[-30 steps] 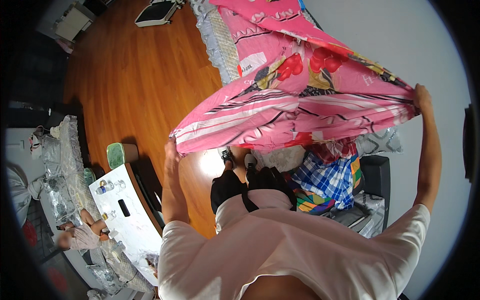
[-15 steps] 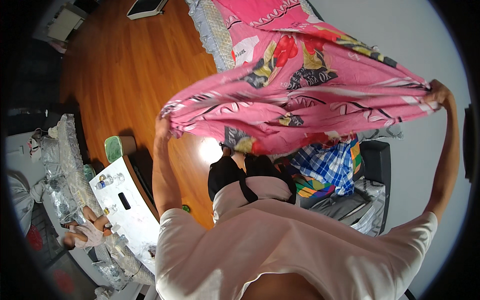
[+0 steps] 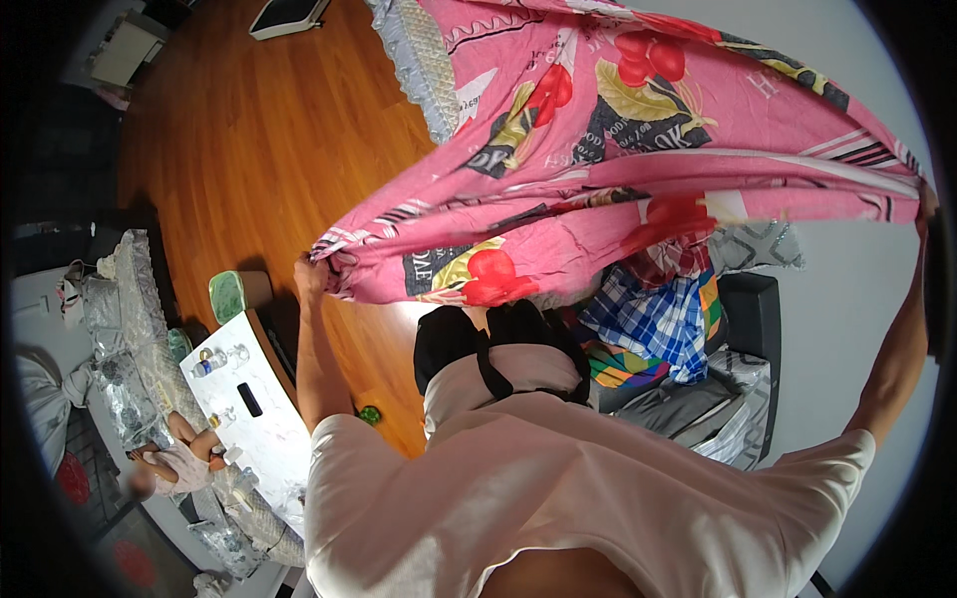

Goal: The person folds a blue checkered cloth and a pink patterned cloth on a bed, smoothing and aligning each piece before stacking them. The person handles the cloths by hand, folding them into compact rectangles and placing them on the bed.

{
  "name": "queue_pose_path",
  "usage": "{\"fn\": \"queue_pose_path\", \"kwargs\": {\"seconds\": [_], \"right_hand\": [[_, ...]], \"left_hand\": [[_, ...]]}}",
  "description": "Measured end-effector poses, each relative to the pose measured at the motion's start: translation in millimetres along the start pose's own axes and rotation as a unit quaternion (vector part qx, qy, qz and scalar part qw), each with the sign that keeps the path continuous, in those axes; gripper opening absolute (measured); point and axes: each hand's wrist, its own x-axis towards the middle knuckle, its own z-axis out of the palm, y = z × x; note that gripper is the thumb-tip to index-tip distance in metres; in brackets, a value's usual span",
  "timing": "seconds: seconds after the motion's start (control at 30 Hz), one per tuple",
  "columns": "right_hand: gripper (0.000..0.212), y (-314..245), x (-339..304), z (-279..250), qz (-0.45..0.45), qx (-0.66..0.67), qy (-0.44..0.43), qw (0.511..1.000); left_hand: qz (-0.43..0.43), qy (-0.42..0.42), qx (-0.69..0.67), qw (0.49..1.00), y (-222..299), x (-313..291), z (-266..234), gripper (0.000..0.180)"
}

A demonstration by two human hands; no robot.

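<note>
A large pink printed sheet (image 3: pixel 558 269) with red fruit, yellow leaves and dark patches is stretched across in front of me. My left hand (image 3: pixel 311 273) is closed on its near left corner. Far out to the right, my right hand (image 3: pixel 928 202) grips the opposite edge close to the dark rim of the picture, its fingers partly in shadow. Between the hands the cloth hangs in long folds, and its far part rises over a quilted, pale seat cover (image 3: pixel 424 75). The lower edge hangs just beyond my legs.
Right of my legs, a dark sofa (image 3: pixel 750 319) bears a blue plaid cloth (image 3: pixel 648 324), a multicoloured cloth (image 3: pixel 623 369) and grey items. On the left stand a white table (image 3: pixel 244 439) with a phone (image 3: pixel 248 400), a green-lined bin (image 3: pixel 231 297) and a seated person (image 3: pixel 184 468).
Both hands have spread wider apart, the right one moving outward to the right and the left slightly left and down. The sheet is pulled wider, showing more of its print.
</note>
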Motion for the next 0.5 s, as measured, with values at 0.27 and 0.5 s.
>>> {"fn": "queue_pose_path", "kwargs": {"seconds": [0.27,0.5], "right_hand": [[0.075,9,-176,141,-0.089,-0.256,-0.283,0.92],[0.023,14,-265,235,-0.174,-0.06,-0.441,0.878]], "left_hand": [[0.064,-0.333,-0.11,0.934,122,-120,104,0.065],[0.336,-0.314,-0.213,0.862,175,-149,193,0.091]]}}
